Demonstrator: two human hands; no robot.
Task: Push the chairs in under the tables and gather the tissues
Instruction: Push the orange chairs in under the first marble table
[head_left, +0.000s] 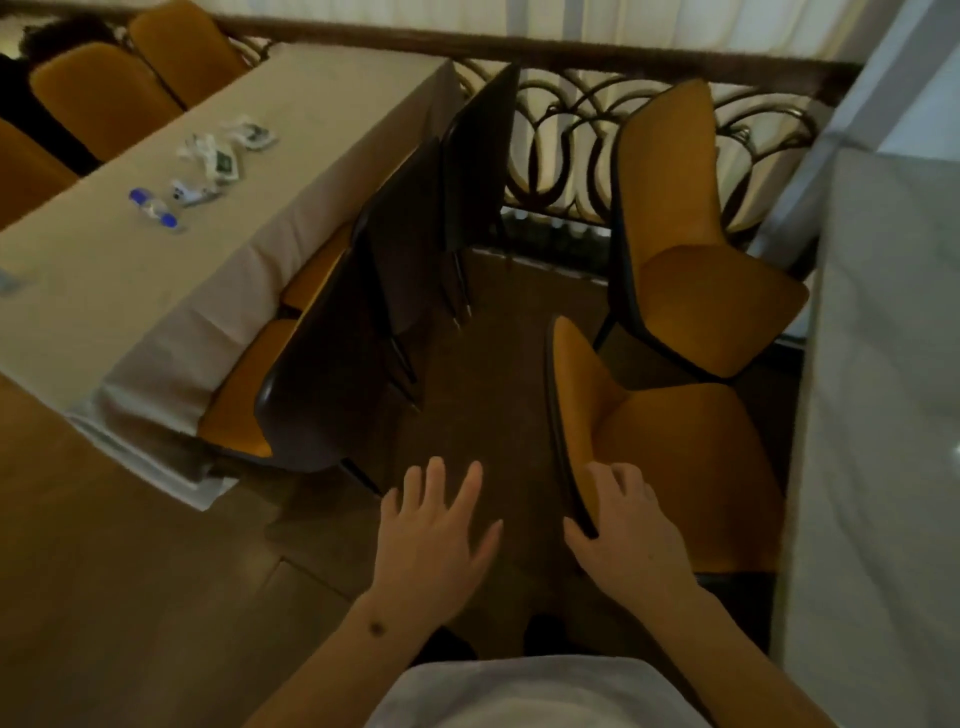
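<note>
- Right now the right hand (631, 525) grips the near mustard-orange upholstered chair with a dark shell back (670, 447), fingers (618, 475) clamped over the backrest's top edge, thumb behind it.
- Its seat faces the white-draped counter (883, 415) on the right and is not yet under it.
- The left hand (434, 535) hovers above the brown floor (483, 364), fingers spread and holding nothing.
- The chair looks rigid and moderately heavy; the backrest's top edge seems the best hold for pushing.
- Crumpled white tissues (218, 156) lie on the beige-clothed counter (104, 270) at left; likely light, soft and easily pinched.
</note>
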